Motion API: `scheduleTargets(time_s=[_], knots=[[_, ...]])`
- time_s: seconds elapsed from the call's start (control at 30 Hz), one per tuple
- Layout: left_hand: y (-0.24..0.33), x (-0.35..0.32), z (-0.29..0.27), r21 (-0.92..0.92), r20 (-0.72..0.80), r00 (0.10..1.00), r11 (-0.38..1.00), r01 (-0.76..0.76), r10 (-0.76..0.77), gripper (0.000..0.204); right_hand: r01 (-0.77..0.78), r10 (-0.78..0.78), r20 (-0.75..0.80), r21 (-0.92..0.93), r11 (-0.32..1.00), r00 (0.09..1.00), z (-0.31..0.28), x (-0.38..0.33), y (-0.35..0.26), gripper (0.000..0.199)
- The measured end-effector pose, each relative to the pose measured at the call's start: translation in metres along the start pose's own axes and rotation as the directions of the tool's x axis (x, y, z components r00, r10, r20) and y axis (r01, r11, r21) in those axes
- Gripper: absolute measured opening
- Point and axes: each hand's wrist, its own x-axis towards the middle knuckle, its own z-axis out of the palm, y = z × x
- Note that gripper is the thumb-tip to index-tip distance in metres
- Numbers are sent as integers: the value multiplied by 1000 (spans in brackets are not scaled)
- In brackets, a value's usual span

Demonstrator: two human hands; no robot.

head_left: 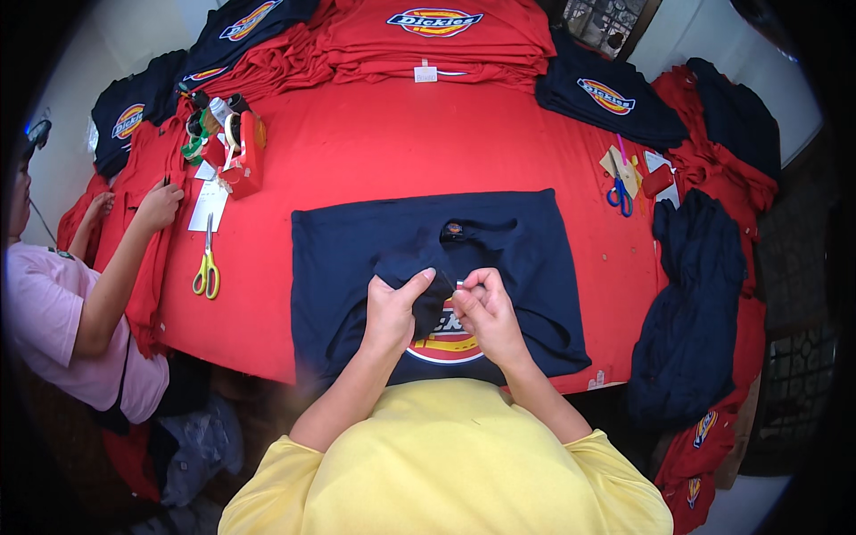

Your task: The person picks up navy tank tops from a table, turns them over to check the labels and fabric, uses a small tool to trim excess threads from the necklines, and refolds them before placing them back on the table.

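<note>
A navy sleeveless top [334, 245] lies spread on the red-covered table in front of me, its neck opening and small inside label [453, 230] toward the far side. My left hand [390, 308] is closed, pinching a lifted fold of the navy fabric between thumb and fingers. Just right of it, my right hand [488, 312] is closed in a fingertip pinch near the fold's edge. What its fingertips hold is too small to make out. Beneath both hands, a round printed emblem [446, 349] shows partly on the top.
Yellow-handled scissors [207, 272] and a red tape dispenser [245, 160] lie to the left; blue-handled scissors [619, 192] to the right. Stacked red garments [428, 49] line the far edge. A bunched navy garment [691, 303] hangs at the right. A co-worker's hand [160, 205] handles red cloth at left.
</note>
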Motion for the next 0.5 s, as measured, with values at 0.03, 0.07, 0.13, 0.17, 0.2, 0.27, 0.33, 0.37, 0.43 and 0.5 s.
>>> scheduleTargets(time_s=[0.03, 0.07, 0.13, 0.17, 0.2, 0.27, 0.33, 0.37, 0.43, 0.5], knots=[[-1, 1, 0, -11, 5, 1000, 1000, 6, -6, 23, -5, 5, 3, 25, 1000, 1000, -3, 0, -2, 17], [-1, 1, 0, -13, 3, 1000, 1000, 7, -7, 23, -10, 10, 6, 49, 999, 1000, -7, 1, -3, 17], [0, 2, 2, -18, 3, 1000, 1000, 12, -12, 25, 10, -9, -20, 96, 995, 1000, -15, 3, -6, 18], [3, 4, 3, -5, -4, 1000, 1000, -2, 2, 23, 37, -31, -50, 116, 993, 998, -19, 4, -7, 19], [11, 9, 3, 8, -10, 1000, 1000, -15, 15, 21, 65, -54, -81, 136, 989, 995, -24, 5, -9, 20], [25, 33, -27, 50, 66, 998, 999, -6, 2, 15, 235, -219, -195, 66, 970, 956, -41, 8, -18, 30], [58, 44, -51, 24, 156, 988, 1000, 7, -11, 44, 280, -329, -344, -185, 942, 879, -58, 4, -43, 25], [80, 47, -57, 146, 146, 987, 988, 43, -65, 64, 194, -266, -361, -224, 955, 894, -80, -3, -50, 22], [95, 35, -88, 664, -3, 995, 744, 74, -96, 67, -2, -161, -402, -374, 927, 901, -129, -24, -62, 15], [101, -7, -119, 918, -34, 999, 395, 41, -25, 56, -217, -79, -460, -555, 803, 885, -168, -61, -63, 18]])
